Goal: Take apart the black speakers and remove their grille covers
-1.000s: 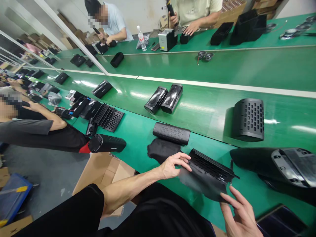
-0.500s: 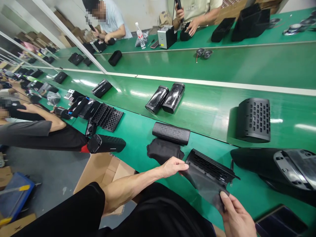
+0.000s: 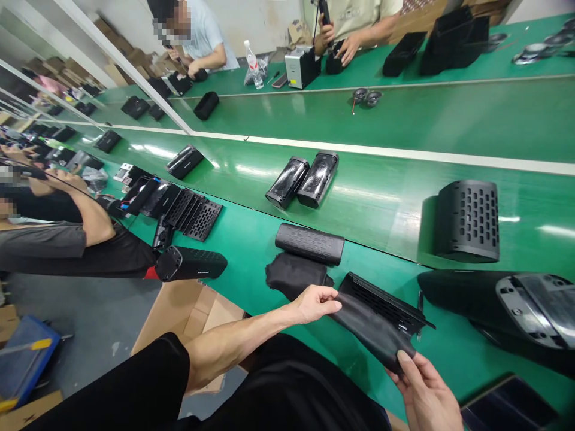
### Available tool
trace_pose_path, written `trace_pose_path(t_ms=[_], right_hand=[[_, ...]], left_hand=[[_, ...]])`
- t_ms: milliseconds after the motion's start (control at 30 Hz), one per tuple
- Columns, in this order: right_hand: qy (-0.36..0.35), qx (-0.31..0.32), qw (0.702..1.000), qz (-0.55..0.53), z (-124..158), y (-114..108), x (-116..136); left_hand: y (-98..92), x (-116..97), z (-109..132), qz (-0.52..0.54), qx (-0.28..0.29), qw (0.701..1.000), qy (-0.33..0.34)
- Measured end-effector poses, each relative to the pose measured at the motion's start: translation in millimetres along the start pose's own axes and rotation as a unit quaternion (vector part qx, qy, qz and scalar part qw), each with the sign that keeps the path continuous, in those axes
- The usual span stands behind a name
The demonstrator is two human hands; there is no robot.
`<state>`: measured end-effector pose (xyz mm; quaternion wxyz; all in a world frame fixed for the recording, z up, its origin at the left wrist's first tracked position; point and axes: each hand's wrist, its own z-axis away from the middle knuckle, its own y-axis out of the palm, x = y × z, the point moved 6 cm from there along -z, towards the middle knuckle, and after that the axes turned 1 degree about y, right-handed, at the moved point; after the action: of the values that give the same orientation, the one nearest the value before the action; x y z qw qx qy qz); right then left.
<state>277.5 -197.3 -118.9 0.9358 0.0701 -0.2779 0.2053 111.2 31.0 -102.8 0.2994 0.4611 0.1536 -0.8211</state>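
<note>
My left hand (image 3: 315,302) pinches one end of a sheet of black mesh cloth (image 3: 368,329), and my right hand (image 3: 424,389) grips its other end with thumb on top. The cloth is stretched over the front of a black perforated grille panel (image 3: 386,304) lying on the green bench (image 3: 251,251). A pile of the same black cloth (image 3: 294,275) lies just left of my left hand. Beyond the pile rests a finished black speaker bar (image 3: 309,243).
Two glossy black cylinders (image 3: 302,179) and a perforated black housing (image 3: 467,221) sit on the conveyor belt. A large black shell (image 3: 498,305) lies at right. A co-worker's arm (image 3: 85,209), stacked grilles (image 3: 193,212) and a speaker (image 3: 191,263) are at left. Cardboard box (image 3: 193,311) below.
My right hand has closed on the cloth's lower end and both hands have pulled the cloth tighter and rolled it over the grille. The co-worker's arm at left has lifted.
</note>
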Motion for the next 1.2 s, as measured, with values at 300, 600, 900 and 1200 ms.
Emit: trace_pose_path(t_ms=[300,600,900,1200], right_hand=[[-0.017,0.006,0.999,0.042,-20.2,-11.7,-7.5],[-0.041,-0.007,0.996,0.073,-25.6,-12.2,-7.0],[-0.251,-0.016,0.951,0.18,-16.1,-14.2,23.0],[-0.456,-0.013,0.864,0.211,16.7,-10.3,45.0]], left_hand=[[2.8,3.4,-2.4,-0.01,0.006,1.0,0.01],[1.0,3.8,-2.7,-0.01,-0.005,1.0,0.01],[2.0,-0.4,-8.3,-0.007,-0.04,0.993,0.114],[0.0,-28.3,7.5,-0.141,-0.1,0.906,0.386]])
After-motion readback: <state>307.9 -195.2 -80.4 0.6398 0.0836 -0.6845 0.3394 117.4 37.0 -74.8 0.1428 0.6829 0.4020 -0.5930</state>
